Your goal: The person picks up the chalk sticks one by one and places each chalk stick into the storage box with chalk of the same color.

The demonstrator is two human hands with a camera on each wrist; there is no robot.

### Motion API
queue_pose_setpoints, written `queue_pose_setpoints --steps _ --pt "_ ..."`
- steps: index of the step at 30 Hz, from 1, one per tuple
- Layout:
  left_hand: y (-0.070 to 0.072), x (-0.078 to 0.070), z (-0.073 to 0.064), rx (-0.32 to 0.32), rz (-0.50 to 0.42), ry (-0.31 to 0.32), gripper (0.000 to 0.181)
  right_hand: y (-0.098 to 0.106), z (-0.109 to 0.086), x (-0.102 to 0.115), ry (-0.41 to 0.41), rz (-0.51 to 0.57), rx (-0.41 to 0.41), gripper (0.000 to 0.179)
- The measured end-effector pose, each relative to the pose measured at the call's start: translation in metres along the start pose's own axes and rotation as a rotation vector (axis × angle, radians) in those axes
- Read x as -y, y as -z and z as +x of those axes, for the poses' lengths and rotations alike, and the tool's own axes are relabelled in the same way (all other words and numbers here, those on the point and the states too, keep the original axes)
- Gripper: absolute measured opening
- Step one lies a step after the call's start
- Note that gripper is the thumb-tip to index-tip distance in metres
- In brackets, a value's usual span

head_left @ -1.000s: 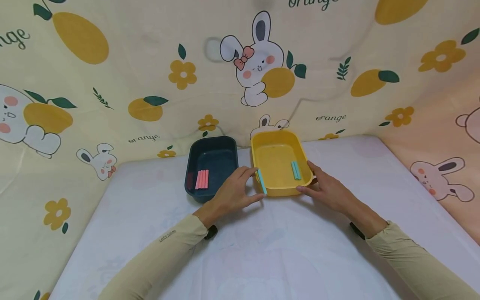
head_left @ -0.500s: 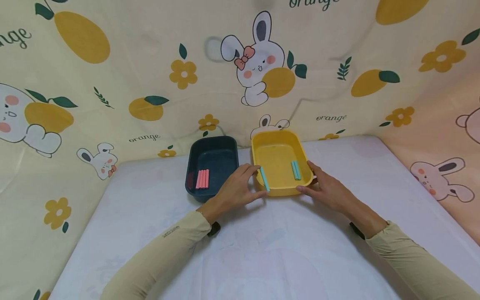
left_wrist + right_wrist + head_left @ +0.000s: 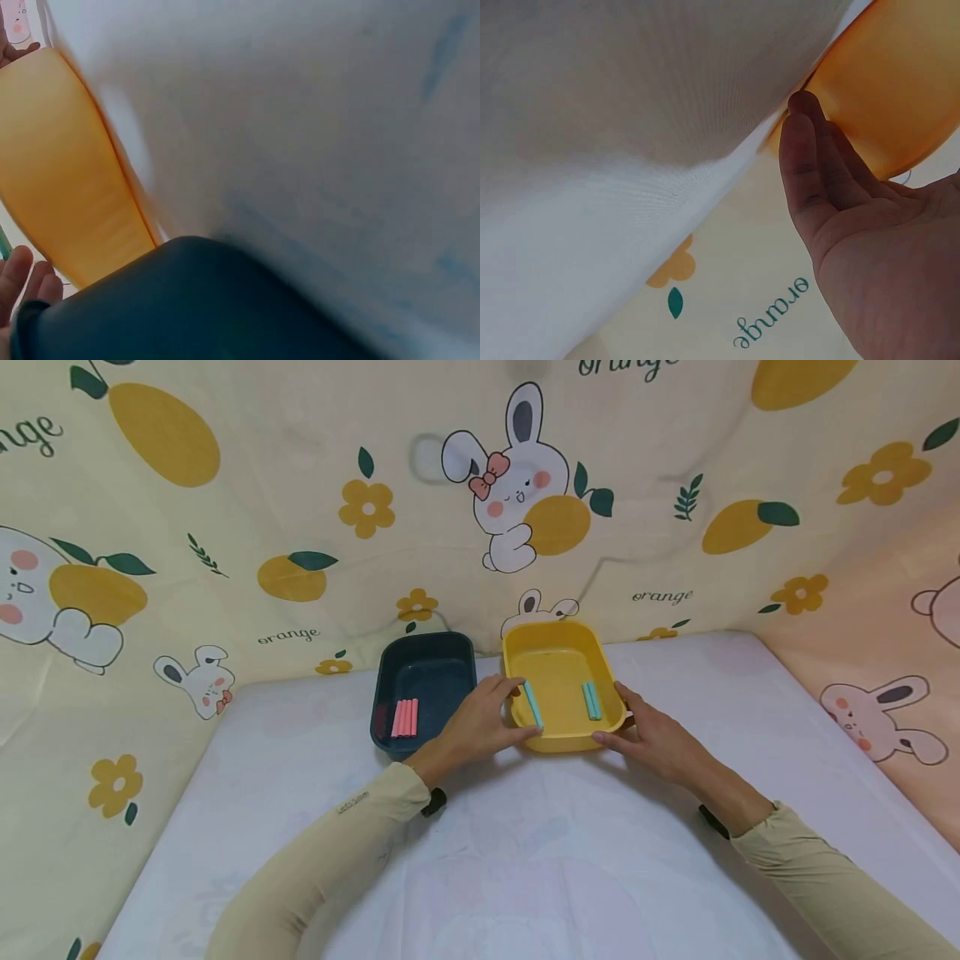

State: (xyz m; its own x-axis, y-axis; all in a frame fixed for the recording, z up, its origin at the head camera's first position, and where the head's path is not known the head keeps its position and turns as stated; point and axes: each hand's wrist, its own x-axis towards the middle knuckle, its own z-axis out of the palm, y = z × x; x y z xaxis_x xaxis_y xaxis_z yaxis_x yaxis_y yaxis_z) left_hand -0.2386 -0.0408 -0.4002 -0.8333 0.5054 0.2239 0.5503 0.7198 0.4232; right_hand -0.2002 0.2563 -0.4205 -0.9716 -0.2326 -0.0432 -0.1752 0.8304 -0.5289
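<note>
My left hand (image 3: 480,722) pinches a light-blue chalk stick (image 3: 532,705) end to end between thumb and fingers, over the left side of a yellow tray (image 3: 551,672). In the left wrist view only some fingers (image 3: 16,281) show, and the chalk is a sliver at the edge. Two more light-blue chalk sticks (image 3: 592,701) lie side by side in the tray's right part. My right hand (image 3: 660,739) holds the tray's near right corner, thumb on the front wall; its fingers (image 3: 806,157) lie along the outer side wall in the right wrist view.
Left of the yellow tray stands a dark blue tray (image 3: 431,672), with several pink chalk sticks (image 3: 405,718) in a row. My left wrist is over its near right corner. A white cloth (image 3: 525,860) covers the table; a printed curtain (image 3: 420,543) rises behind the trays.
My left hand has moved right and slightly away from me, taking the pinched chalk stick from the yellow tray's left rim to over its inside. The right hand and both trays have stayed in place.
</note>
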Motion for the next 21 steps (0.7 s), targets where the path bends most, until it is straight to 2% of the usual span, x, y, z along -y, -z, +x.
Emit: queue_pose_setpoints --steps 13,21 --pt "-0.001 -0.004 0.019 0.118 -0.003 0.025 0.08 0.0 0.001 0.0 0.001 -0.002 0.003 0.107" --pt "-0.002 -0.008 0.035 0.148 0.084 -0.035 0.078 -0.001 0.001 0.0 0.005 -0.007 -0.003 0.105"
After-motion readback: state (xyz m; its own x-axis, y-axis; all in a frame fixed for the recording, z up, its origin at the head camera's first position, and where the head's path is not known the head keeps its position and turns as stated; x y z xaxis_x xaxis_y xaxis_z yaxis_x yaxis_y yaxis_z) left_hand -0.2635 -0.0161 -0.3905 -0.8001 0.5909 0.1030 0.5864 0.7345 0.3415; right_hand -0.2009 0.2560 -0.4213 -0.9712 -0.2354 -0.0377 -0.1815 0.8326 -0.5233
